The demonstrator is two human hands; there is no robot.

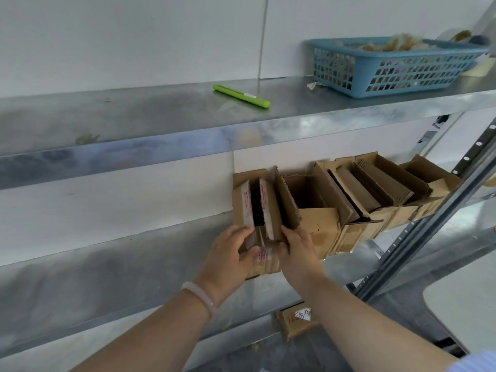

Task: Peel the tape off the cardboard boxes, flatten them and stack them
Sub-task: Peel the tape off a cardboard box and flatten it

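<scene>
Risk, we judged: left hand (228,256) and right hand (295,248) clasped the taped box (241,208); tugging could have toppled the row of boxes (357,200) at three o'clock.

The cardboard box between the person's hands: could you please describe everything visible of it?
The cardboard box is brown corrugated board, top flaps open, with whitish red-printed tape along its flap edges and front. It stands on the metal shelf, leftmost in a row of boxes. The left hand and right hand grip its front corners.
</scene>
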